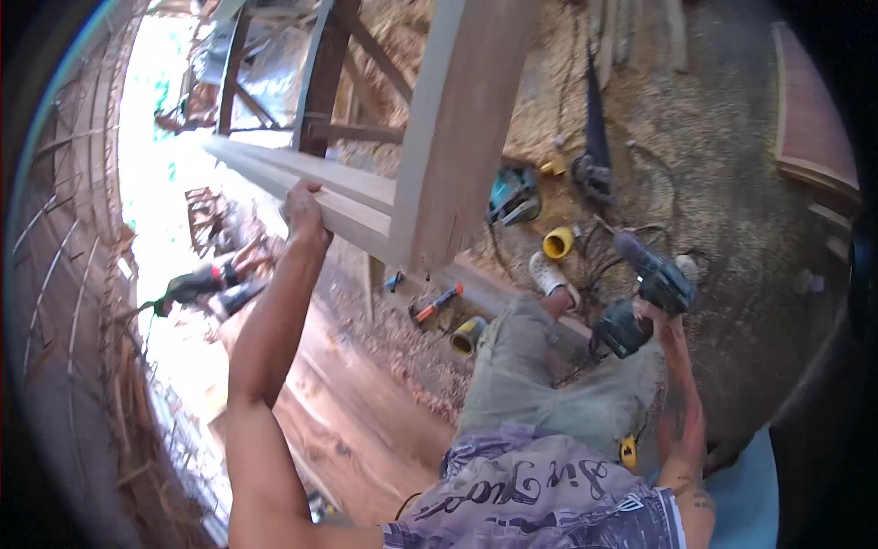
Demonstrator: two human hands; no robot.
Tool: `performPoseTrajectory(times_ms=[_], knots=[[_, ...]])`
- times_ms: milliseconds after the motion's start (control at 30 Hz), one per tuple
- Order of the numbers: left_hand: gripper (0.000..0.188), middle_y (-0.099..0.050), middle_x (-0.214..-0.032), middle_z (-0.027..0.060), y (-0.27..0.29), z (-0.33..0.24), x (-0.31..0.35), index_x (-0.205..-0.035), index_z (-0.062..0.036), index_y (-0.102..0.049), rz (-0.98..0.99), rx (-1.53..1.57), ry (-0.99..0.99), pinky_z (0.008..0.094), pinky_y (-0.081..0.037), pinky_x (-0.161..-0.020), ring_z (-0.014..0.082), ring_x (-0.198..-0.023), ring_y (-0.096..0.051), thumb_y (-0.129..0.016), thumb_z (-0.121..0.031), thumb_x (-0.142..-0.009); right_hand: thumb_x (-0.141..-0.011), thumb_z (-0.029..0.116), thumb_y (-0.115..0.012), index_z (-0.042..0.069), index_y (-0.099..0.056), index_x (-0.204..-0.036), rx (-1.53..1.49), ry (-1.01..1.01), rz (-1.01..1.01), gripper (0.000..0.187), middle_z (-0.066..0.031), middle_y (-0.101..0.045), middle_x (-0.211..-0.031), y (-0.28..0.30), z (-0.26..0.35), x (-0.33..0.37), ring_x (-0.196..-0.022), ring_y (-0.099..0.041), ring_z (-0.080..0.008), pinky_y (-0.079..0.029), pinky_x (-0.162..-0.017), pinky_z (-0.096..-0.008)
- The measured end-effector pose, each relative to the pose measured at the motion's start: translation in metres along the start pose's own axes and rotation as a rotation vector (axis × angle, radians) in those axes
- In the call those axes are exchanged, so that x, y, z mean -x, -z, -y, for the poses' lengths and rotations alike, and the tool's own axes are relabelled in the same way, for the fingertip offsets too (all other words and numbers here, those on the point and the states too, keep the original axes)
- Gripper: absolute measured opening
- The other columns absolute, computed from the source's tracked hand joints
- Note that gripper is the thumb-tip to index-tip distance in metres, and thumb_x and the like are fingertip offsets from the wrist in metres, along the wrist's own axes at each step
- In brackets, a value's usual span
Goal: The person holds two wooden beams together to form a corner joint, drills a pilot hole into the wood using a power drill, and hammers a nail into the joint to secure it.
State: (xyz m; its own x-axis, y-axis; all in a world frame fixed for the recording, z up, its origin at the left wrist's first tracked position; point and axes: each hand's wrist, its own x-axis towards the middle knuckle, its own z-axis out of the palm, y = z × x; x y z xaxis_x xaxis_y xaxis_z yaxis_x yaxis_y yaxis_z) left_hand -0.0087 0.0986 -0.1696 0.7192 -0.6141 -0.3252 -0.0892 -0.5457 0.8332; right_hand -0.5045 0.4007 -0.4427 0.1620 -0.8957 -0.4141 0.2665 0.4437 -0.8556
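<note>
A pale wooden frame [457, 128] of thick boards rises in front of me, its long rails running off to the far left. My left hand [307, 215] is closed round one of these rails, with the arm stretched forward. On the right, my right hand [660, 322] grips the handle of a dark green cordless drill [660, 276]. The drill's long bit [604, 224] points away toward the upper left, apart from the frame. Its battery base [622, 328] is beside my right knee.
A teal power tool [514, 195], a long dark-bladed saw [596, 156], a yellow cup-shaped piece [558, 242], a yellow-grey cylinder [468, 336] and an orange-dark tool [439, 304] lie on the sawdust-strewn ground. Left stands a broad wooden slab [366, 412]. Reddish boards [812, 110] lie right.
</note>
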Motion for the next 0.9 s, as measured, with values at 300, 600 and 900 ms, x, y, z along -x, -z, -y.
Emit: performPoseTrajectory(times_ms=[300, 600, 900], knots=[[0.055, -0.058, -0.119, 0.0190, 0.037, 0.050, -0.073, -0.129, 0.0016, -0.048, 0.197, -0.532, -0.331, 0.0509, -0.044, -0.094, 0.0365, -0.105, -0.057, -0.057, -0.036, -0.090, -0.092, 0.003, -0.060, -0.001, -0.059, -0.116, -0.342, 0.316, -1.160, 0.024, -0.0003, -0.053, -0.073, -0.089, 0.154, 0.136, -0.068, -0.052, -0.0110, -0.044, -0.069, -0.0274], [0.055, -0.030, -0.158, 0.0209, -0.014, -0.032, 0.011, -0.143, -0.0087, -0.046, 0.249, -0.880, -1.612, 0.0601, -0.015, -0.118, 0.0423, -0.148, -0.023, -0.054, -0.018, -0.090, -0.093, 0.013, -0.069, 0.001, -0.058, -0.124, 0.064, 0.327, -1.343, 0.034, -0.0044, -0.063, -0.101, -0.169, 0.175, 0.129, -0.092, -0.060, -0.0161, -0.049, -0.086, -0.0315], [0.037, -0.054, -0.142, 0.0165, -0.113, -0.112, 0.115, -0.127, -0.0105, -0.064, 1.506, -0.711, -2.254, 0.0551, -0.023, -0.117, 0.0345, -0.137, -0.044, -0.062, -0.022, -0.092, -0.094, 0.009, -0.066, 0.003, -0.063, -0.120, -0.236, 0.309, -1.327, 0.027, -0.0033, -0.066, -0.103, -0.261, 0.117, 0.129, -0.089, -0.060, -0.0128, -0.049, -0.085, -0.0300]])
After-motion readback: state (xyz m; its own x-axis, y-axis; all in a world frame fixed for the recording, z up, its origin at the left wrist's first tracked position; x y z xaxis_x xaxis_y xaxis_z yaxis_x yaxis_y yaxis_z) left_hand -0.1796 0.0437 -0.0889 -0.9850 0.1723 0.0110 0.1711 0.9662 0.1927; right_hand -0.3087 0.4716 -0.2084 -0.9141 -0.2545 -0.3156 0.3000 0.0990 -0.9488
